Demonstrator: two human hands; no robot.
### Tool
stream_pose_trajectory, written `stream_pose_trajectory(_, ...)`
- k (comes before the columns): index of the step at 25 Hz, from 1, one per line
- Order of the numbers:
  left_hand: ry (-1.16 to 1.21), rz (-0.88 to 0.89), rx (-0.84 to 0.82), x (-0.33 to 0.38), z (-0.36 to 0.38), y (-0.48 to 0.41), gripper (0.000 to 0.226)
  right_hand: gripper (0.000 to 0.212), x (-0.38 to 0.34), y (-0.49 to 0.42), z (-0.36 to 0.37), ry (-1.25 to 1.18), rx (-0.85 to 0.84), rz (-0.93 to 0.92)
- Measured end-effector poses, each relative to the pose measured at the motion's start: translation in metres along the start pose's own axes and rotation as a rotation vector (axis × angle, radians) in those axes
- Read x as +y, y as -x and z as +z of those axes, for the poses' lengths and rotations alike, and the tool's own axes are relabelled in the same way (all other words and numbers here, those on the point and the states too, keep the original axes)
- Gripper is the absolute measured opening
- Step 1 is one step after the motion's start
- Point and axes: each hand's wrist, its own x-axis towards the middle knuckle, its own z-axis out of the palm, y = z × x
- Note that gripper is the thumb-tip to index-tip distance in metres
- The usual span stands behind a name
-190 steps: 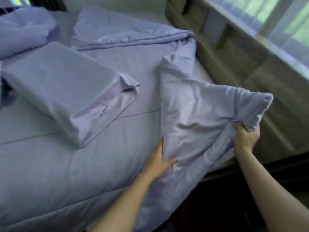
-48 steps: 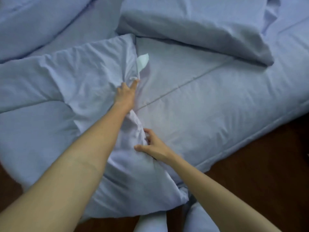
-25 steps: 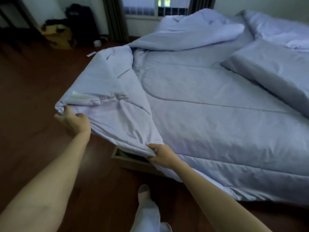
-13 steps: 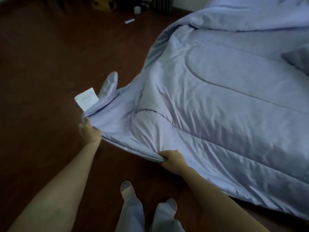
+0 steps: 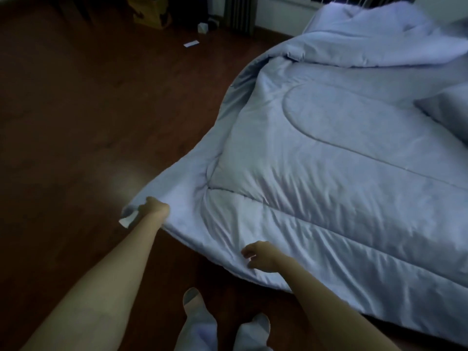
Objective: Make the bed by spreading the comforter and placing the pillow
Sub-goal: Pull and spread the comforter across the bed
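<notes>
A pale blue quilted comforter (image 5: 329, 178) covers the bed and hangs over its near corner above the floor. My left hand (image 5: 154, 209) grips the comforter's corner, where a white label (image 5: 126, 220) sticks out. My right hand (image 5: 258, 257) hovers at the comforter's near edge with fingers apart, holding nothing. A pillow (image 5: 445, 110) in the same blue lies at the right edge of the view, partly cut off. A bunched fold of comforter (image 5: 367, 39) lies at the far end.
Dark wooden floor (image 5: 76, 122) stretches to the left. My socked feet (image 5: 202, 315) stand near the bed corner. A brown bag (image 5: 149, 13), a small box (image 5: 202, 27) and a paper slip (image 5: 191, 43) lie by the far wall.
My right hand has let go of the comforter's edge and opened. My left hand has pulled the corner outward and flattened it, with the label now under the hand.
</notes>
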Motion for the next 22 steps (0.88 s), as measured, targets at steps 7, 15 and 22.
stream_pose_trajectory(7, 0.160, 0.747, -0.051, 0.071, -0.032, 0.049, 0.032, 0.028, -0.069, 0.004, -0.109, -0.236, 0.571, -0.059)
stream_pose_trajectory(15, 0.695, 0.904, 0.213, 0.098, -0.190, 0.055, 0.011, 0.013, -0.207, 0.032, -0.224, -0.872, 1.055, -0.543)
stream_pose_trajectory(22, 1.007, 1.057, 0.099, 0.084, -0.250, 0.032, 0.014, 0.014, -0.265, 0.003, -0.270, -0.935, 1.013, -0.740)
